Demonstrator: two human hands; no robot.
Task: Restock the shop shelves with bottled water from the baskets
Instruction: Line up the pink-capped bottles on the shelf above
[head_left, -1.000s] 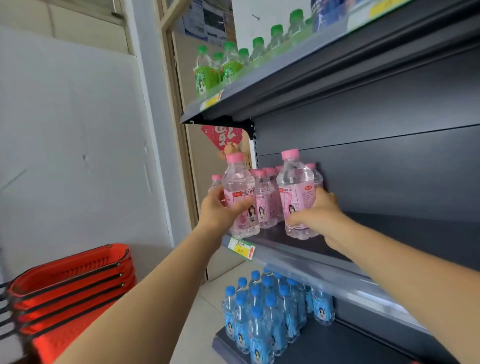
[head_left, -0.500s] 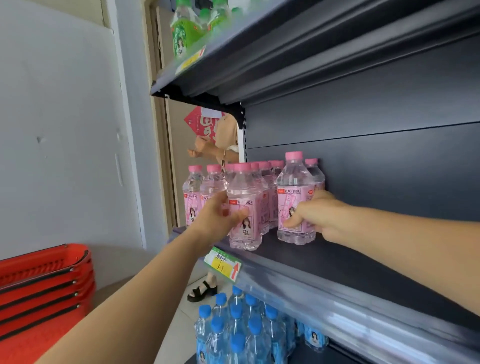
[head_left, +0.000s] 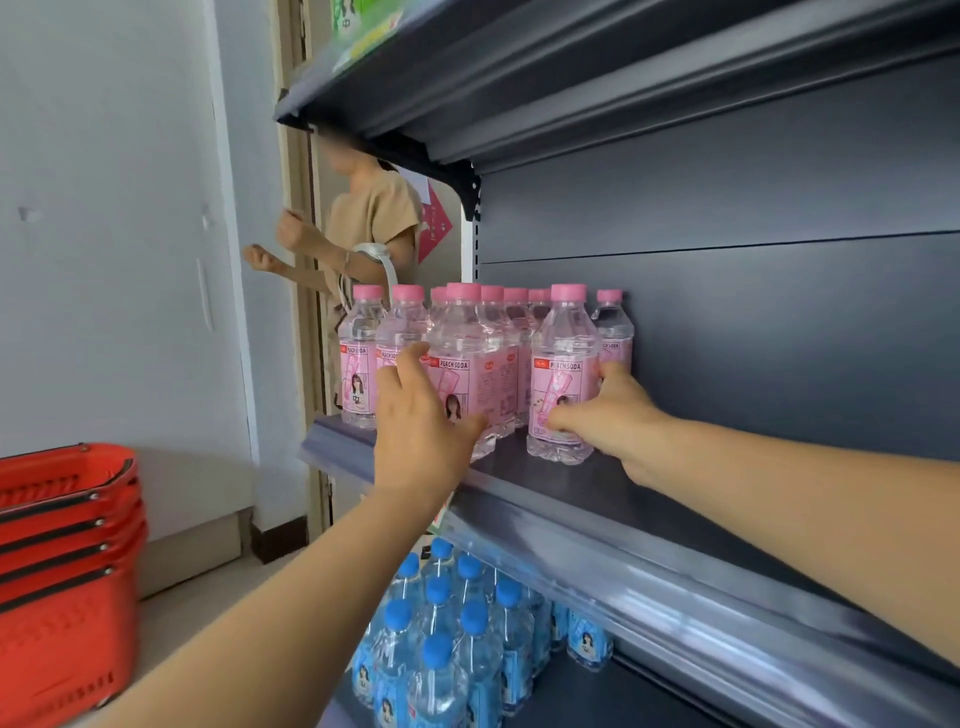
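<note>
Green bottles (head_left: 363, 21) cropped, blurred at top

You are standing in a small shop. In front of you runs dark grey metal retail shelving (head_left: 727, 322) with a clear price-label strip (head_left: 649, 566) along each shelf's front edge. The middle shelf carries a block of identical pink-capped peach soda bottles (head_left: 467, 353), and the shelf below holds packed rows of blue-capped water bottles (head_left: 457, 623). To your left, a stack of red shopping baskets (head_left: 62, 561) sits on the floor against the white wall (head_left: 104, 208).
</note>
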